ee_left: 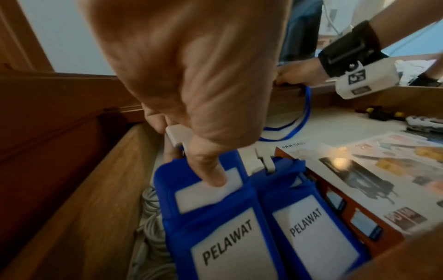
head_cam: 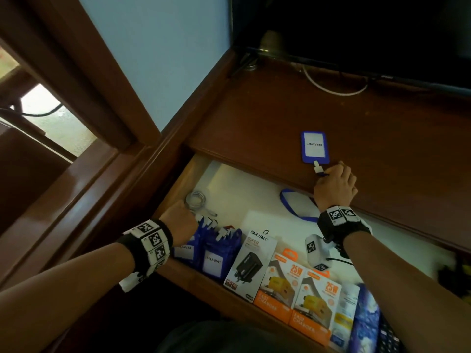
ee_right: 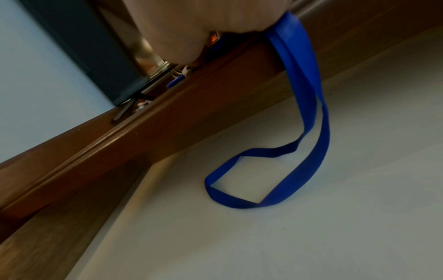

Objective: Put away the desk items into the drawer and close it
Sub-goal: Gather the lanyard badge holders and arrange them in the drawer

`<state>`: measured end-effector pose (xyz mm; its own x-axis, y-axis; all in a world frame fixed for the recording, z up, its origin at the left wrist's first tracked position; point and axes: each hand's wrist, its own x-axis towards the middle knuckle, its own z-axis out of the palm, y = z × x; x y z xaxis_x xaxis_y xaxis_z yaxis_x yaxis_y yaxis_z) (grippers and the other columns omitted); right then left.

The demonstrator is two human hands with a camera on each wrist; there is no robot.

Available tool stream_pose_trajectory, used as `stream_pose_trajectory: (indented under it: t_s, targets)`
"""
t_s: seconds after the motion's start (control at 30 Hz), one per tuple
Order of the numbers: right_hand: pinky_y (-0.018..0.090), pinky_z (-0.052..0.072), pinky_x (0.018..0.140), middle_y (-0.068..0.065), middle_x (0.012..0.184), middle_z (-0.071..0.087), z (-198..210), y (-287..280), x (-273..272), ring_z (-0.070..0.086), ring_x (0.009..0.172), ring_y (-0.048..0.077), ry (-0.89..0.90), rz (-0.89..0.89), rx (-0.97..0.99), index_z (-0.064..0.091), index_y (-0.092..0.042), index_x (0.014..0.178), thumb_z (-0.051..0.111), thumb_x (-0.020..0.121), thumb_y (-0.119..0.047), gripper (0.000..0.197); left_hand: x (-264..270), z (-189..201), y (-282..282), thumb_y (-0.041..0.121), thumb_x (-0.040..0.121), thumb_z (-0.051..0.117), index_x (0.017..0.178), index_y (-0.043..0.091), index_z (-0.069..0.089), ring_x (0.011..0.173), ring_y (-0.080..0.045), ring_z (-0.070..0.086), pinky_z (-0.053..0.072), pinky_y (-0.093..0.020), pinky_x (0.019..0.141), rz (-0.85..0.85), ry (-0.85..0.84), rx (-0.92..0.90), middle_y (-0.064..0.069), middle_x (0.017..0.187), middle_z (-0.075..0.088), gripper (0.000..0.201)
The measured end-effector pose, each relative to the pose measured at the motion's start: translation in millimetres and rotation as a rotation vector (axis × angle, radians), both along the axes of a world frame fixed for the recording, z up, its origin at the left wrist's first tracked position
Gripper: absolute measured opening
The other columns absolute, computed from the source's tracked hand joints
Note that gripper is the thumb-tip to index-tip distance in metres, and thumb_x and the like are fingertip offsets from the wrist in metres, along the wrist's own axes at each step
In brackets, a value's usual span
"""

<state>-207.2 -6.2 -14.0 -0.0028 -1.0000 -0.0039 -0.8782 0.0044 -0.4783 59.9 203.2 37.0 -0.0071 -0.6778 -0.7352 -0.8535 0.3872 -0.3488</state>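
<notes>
A blue badge holder labelled PELAWAT lies on the brown desk top. My right hand grips its blue lanyard at the desk's front edge, and the strap's loop hangs down onto the white floor of the open drawer. Inside the drawer's left end, my left hand pinches the top of a blue badge holder among several stacked upright, with my thumb on its clear window. More PELAWAT holders stand beside it.
The drawer also holds a coiled grey cable, a white charger box and two orange 25W charger boxes. A dark monitor and a white cable sit at the desk's back.
</notes>
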Motion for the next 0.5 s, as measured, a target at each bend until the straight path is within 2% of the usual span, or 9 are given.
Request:
stream_pose_trajectory:
  t_s: [0.07,0.2,0.3,0.37,0.5]
  targets:
    - [0.055,0.03,0.106,0.012,0.145,0.038,-1.8,-0.2,-3.3,0.032,0.135,0.035,-0.006,0.015,0.001,0.047,-0.007,0.122,0.047,0.094,-0.015,0.029,-4.5,-4.2,-3.6,0.02,0.096,0.045,0.081,0.019,0.058,0.093,-0.02,0.059,0.034,-0.038,0.091,-0.026,-0.042,0.034,-0.001,0.091,0.065,0.02]
    - [0.052,0.028,0.107,0.009,0.149,0.035,-0.3,-2.2,-7.3,0.029,0.136,0.033,-0.019,0.035,0.038,0.052,-0.009,0.119,0.048,0.096,-0.018,0.024,-8.1,-1.9,-17.5,0.024,0.098,0.045,0.101,0.015,0.064,0.103,-0.022,0.056,0.032,-0.041,0.101,-0.001,-0.055,0.091,-0.002,0.104,0.065,0.021]
    - [0.051,0.028,0.106,0.009,0.147,0.037,3.5,0.1,-8.8,0.03,0.134,0.032,-0.031,0.03,0.058,0.052,-0.008,0.12,0.047,0.095,-0.014,0.026,-8.8,-0.7,-22.7,0.024,0.097,0.047,0.104,0.015,0.064,0.106,-0.023,0.055,0.031,-0.042,0.104,0.009,-0.07,0.121,-0.003,0.107,0.065,0.021]
    - [0.05,0.03,0.104,0.01,0.143,0.04,5.5,3.4,-9.9,0.033,0.131,0.032,-0.027,0.034,0.057,0.051,-0.007,0.121,0.047,0.095,-0.014,0.027,-7.0,-4.0,-21.6,0.022,0.096,0.049,0.101,0.015,0.065,0.104,-0.022,0.057,0.034,-0.04,0.102,0.024,-0.058,0.082,-0.003,0.106,0.066,0.017]
    - [0.051,0.034,0.1,0.011,0.136,0.042,10.1,7.0,-13.6,0.038,0.125,0.034,-0.02,0.038,0.078,0.052,-0.007,0.116,0.047,0.096,-0.015,0.022,-0.5,-8.2,-14.1,0.025,0.091,0.058,0.099,0.014,0.063,0.098,-0.02,0.06,0.044,-0.034,0.086,0.162,0.067,-0.082,-0.004,0.106,0.064,0.015]
